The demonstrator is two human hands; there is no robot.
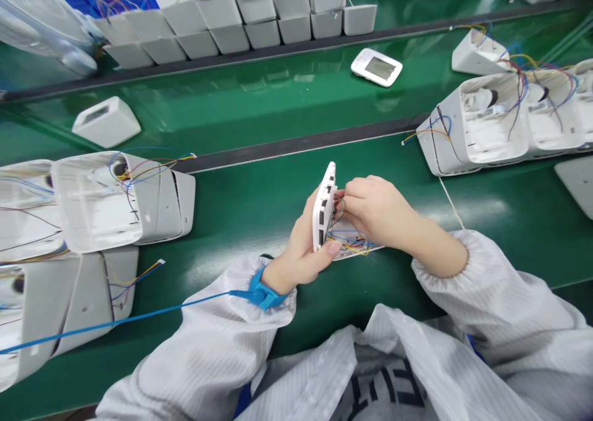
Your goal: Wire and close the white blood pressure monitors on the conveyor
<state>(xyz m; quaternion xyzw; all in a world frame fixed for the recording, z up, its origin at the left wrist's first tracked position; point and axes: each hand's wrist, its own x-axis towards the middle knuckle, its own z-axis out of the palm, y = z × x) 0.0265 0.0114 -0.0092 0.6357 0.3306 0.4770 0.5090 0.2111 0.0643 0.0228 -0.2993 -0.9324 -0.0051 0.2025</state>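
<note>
My left hand point(303, 242) grips a white plastic panel point(325, 208), tilted up on its edge, with dark parts along its side and small components on its inner face. Close against that inner face, my right hand point(377, 211) has its fingers pinched together among thin wires; what lies between the fingertips is hidden. Below both hands a pale plastic part point(346, 224) rests on the green bench, with blue, yellow and red wires point(356, 243) lying across it. A blue strap point(260, 290) with a cord circles my left wrist.
White housings point(162, 204) with loose wires stand at the left, and more housings point(449, 127) at the right. A white panel with a grey window point(377, 67) lies beyond the dark strip point(296, 144). Stacked white housings point(259, 34) line the back, near a white fan point(41, 19).
</note>
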